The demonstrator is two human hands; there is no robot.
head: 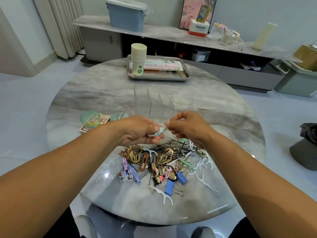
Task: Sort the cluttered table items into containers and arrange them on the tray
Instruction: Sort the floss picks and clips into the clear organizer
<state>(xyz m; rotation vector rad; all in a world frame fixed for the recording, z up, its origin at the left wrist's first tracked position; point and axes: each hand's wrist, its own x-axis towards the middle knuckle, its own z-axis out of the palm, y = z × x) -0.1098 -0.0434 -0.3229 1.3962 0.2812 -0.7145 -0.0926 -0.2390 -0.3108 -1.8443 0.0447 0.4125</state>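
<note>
- Left hand point(137, 133) and right hand point(185, 127) both pinch floss picks point(158, 133) above the pile point(164, 162); picks mostly hidden by fingers.
- Clear organizer point(151, 102) stands behind, edges faint.
- Tray point(186, 77) sits farther back.

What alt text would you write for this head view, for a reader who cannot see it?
Two hands, left and right, hold small floss picks together above a pile of hair clips, paper clips and floss picks on a round marble table. Beyond stand clear containers and a metal tray with stacked paper cups.
</note>
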